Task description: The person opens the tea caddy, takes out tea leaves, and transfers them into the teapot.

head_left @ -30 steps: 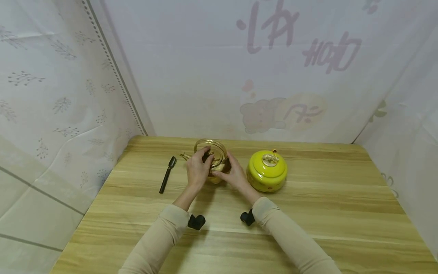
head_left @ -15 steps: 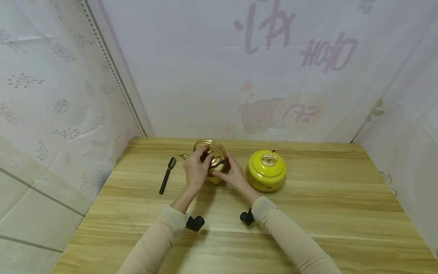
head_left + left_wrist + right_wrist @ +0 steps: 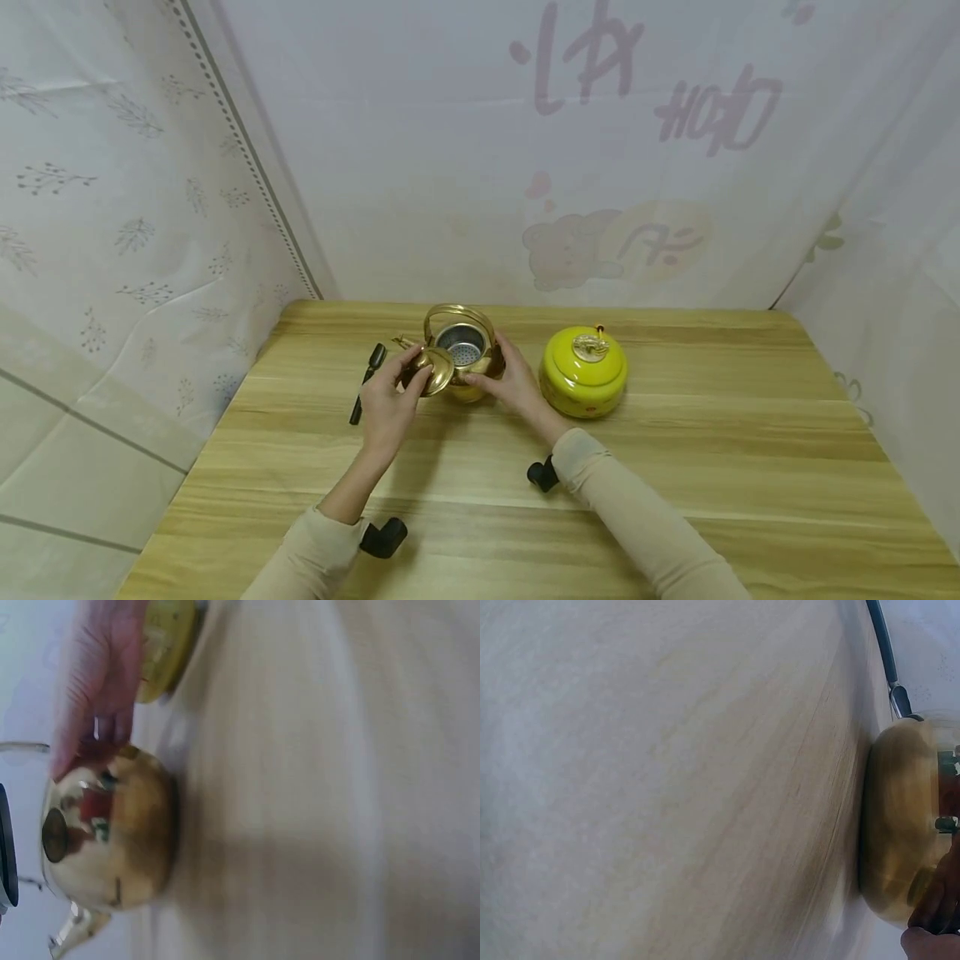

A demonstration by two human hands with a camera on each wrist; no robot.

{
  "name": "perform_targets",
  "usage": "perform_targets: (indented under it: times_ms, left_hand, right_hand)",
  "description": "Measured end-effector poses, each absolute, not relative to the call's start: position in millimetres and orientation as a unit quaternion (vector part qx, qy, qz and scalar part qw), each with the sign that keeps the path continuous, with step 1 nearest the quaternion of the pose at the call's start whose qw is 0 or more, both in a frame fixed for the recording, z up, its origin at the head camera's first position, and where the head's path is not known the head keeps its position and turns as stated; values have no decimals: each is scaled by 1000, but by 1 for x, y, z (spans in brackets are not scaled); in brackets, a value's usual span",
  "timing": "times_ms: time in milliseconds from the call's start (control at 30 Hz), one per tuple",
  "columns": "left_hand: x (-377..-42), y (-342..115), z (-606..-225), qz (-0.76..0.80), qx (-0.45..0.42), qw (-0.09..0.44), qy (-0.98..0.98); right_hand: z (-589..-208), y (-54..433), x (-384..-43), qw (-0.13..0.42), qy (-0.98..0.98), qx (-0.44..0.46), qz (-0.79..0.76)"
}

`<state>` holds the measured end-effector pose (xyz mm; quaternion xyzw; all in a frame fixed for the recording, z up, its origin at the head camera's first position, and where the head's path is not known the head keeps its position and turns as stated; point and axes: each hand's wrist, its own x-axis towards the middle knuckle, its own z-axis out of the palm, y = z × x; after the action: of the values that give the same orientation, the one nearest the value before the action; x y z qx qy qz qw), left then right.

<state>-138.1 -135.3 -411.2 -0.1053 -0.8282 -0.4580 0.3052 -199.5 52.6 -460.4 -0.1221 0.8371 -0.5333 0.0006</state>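
Note:
A gold teapot [image 3: 472, 392] with an arched handle [image 3: 459, 310] stands near the table's back edge, spout to the left. Its top is uncovered, showing a perforated metal strainer [image 3: 466, 353] inside. My left hand [image 3: 387, 410] pinches the round gold lid [image 3: 437, 372], tilted, just left of the opening. With thumb in front and fingers behind, my right hand [image 3: 516, 385] holds the pot's right side. In the left wrist view, the right hand [image 3: 105, 671] meets the shiny pot body [image 3: 139, 832]. The right wrist view has the pot [image 3: 900, 817] at its right edge.
A dark tea scoop [image 3: 377, 358] lies left of the pot, partly behind the left hand. Right of the right hand sits a lidded yellow jar [image 3: 577, 385] with a gold emblem. A printed curtain [image 3: 420, 208] hangs behind the wooden table [image 3: 712, 433].
My left hand has lifted the lid off the teapot and moved it left and toward me, exposing the strainer. The right hand has stayed on the pot.

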Motion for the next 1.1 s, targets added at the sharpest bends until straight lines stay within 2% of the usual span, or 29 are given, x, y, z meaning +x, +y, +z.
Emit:
perform_targets:
  times_ms: [367,733,1100]
  left_hand:
    - [-108,-166,-445,-421,-69,257,-867]
    - [-99,-180,-470,-392,-44,205,-896]
    - [-96,-184,-480,-365,-35,206,-907]
  right_hand:
    - [-460,53,-200,2,839,-120,-532]
    - [-461,52,-201,1,838,-125,-530]
    - [-462,52,-200,0,840,-124,-528]
